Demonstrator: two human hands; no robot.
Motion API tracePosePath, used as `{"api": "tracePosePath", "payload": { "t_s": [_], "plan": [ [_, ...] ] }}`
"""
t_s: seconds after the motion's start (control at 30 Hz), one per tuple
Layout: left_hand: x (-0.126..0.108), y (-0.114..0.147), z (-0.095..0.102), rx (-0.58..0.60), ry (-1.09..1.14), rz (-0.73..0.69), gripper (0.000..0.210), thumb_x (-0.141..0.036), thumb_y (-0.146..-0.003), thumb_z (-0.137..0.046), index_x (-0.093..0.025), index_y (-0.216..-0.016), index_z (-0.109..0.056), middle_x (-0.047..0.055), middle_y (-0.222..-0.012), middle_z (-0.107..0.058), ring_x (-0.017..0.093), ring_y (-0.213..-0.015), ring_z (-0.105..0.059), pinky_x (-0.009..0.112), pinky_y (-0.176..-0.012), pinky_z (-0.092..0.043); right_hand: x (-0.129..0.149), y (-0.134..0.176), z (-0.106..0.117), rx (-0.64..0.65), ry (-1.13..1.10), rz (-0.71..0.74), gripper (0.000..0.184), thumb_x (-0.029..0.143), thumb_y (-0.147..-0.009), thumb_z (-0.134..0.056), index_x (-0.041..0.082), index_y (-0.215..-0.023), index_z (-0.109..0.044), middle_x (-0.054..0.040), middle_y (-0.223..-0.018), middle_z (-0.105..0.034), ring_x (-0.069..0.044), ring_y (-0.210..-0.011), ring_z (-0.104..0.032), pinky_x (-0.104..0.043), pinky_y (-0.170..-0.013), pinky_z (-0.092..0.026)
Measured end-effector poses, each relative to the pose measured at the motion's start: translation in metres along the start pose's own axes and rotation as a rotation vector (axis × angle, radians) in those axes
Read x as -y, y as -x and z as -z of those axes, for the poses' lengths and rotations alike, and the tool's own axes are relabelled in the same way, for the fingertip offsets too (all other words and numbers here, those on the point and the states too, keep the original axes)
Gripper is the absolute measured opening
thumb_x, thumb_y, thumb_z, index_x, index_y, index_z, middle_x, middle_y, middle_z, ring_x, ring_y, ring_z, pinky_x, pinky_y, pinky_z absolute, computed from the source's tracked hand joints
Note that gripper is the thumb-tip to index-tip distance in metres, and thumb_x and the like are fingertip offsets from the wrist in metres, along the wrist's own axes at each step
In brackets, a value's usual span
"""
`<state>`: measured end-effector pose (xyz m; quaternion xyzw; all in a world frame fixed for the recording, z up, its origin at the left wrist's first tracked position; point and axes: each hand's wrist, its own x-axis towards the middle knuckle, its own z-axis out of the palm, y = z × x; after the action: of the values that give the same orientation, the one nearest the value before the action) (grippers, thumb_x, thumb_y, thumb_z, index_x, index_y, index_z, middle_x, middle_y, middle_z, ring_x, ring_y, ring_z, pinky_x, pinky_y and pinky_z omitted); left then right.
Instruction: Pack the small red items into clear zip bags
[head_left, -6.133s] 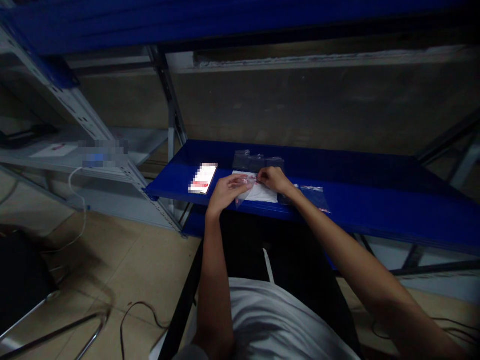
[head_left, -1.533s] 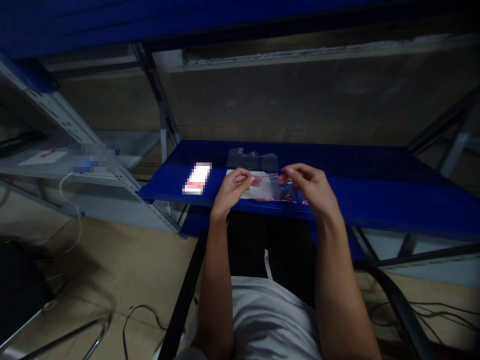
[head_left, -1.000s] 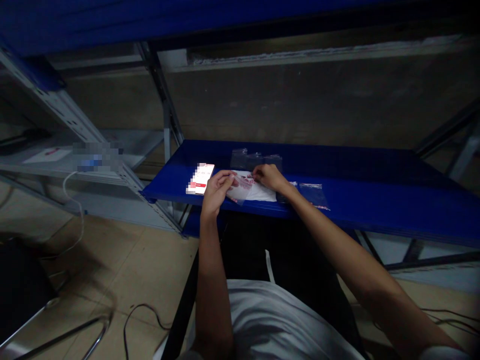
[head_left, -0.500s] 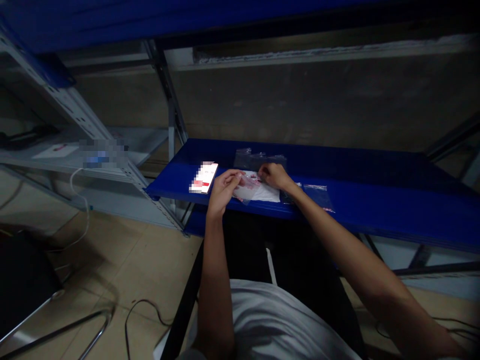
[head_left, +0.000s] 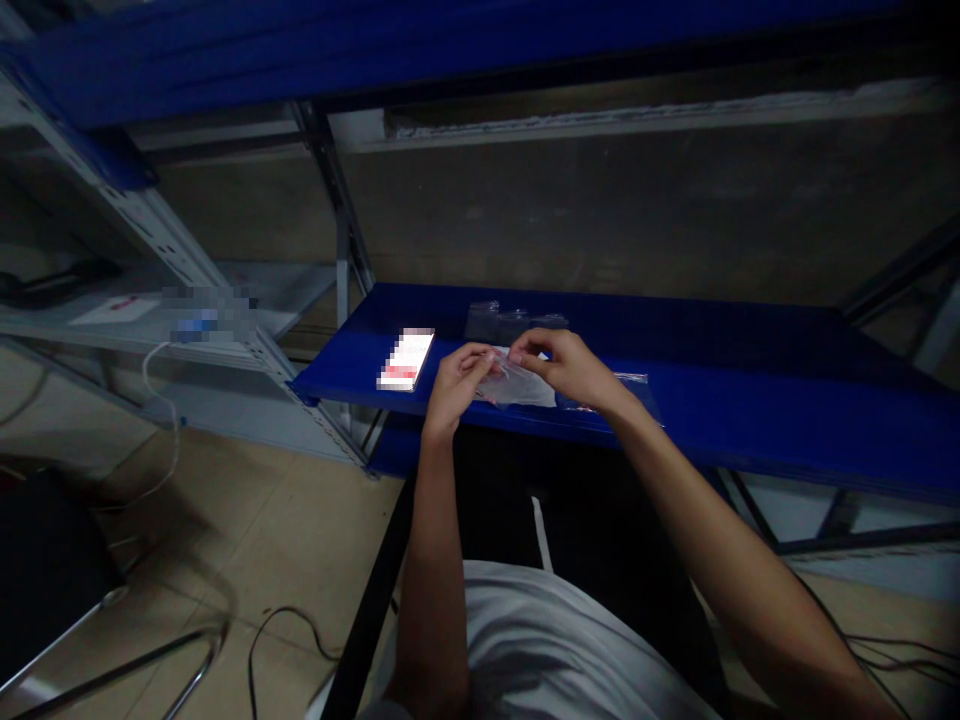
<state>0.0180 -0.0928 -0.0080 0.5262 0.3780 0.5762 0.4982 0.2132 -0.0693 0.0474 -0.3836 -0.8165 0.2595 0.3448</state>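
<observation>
My left hand (head_left: 454,388) is closed in a pinch on the edge of a small clear plastic bag (head_left: 514,382). The thumb and fingertips of my right hand (head_left: 571,364) meet at the bag's upper edge, also pinching it. Beneath the bag lies something white and flat (head_left: 549,398), mostly covered; whether it is cloth or paper I cannot tell. Small pinkish-red bits show near its front edge. Behind my hands are several clear bags (head_left: 487,320) on the blue shelf (head_left: 750,400). Another clear bag (head_left: 637,392) lies to the right, partly behind my right wrist.
Left of my hands, a phone (head_left: 409,358) with a lit screen lies on the shelf. A metal upright (head_left: 180,245) stands at the left, and a blue upper shelf (head_left: 450,50) hangs overhead. A black chair (head_left: 52,580) and a cable (head_left: 292,610) are on the floor.
My right hand has moved slightly left to the bag's edge, closer to my left hand. The bag now spreads over more of the white thing.
</observation>
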Motion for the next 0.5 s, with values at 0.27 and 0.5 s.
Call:
{"api": "tracePosePath", "payload": {
  "t_s": [0.27,0.5],
  "plan": [
    [0.000,-0.001,-0.011,0.015,0.027,-0.019,0.028,-0.044,-0.088,-0.076,-0.017,-0.098,-0.073,0.006,-0.090,-0.077,0.019,-0.083,-0.073,0.025,-0.069,-0.057,0.003,0.001,0.012,0.080,0.047,0.032,0.027,0.037,-0.095,-0.061,0.020,-0.092,-0.081,-0.0077,-0.092,-0.077,-0.023,-0.088,-0.068,-0.033,-0.079,-0.046],
    [0.003,-0.003,-0.015,-0.003,0.057,-0.031,0.028,-0.044,-0.089,-0.077,-0.019,-0.099,-0.073,0.004,-0.087,-0.076,0.018,-0.084,-0.073,0.028,-0.080,-0.055,0.007,0.020,0.012,-0.034,-0.114,-0.038,0.034,0.049,-0.095,-0.063,0.020,-0.098,-0.079,-0.0068,-0.098,-0.079,-0.024,-0.090,-0.069,-0.033,-0.080,-0.050]
  ]
}}
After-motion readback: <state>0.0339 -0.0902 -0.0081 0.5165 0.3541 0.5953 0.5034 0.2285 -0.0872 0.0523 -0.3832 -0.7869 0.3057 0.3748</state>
